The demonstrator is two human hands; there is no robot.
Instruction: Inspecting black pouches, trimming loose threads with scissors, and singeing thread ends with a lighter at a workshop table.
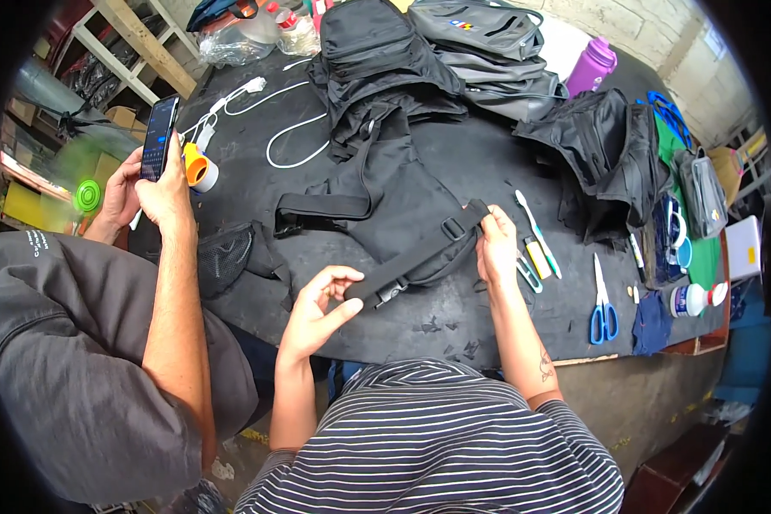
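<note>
A black fabric bag (411,197) lies spread on the dark table in front of me. Along its near edge runs a black webbing strap (424,259) with a slide adjuster (452,229) and a side-release buckle (392,292). My right hand (495,244) pinches the strap at its upper right end. At the lower left end of the strap, my left hand (317,313) has its thumb and fingers apart around the webbing, without visibly gripping it. Another wide strap (325,206) of the bag lies to the left.
Right of my right hand lie a toothbrush (535,231), a yellow lighter (537,257) and blue-handled scissors (604,321). More black bags (595,154) and grey backpacks (497,60) stand farther back. At left, a person (86,343) holds a phone (159,137) beside a white cable (295,141).
</note>
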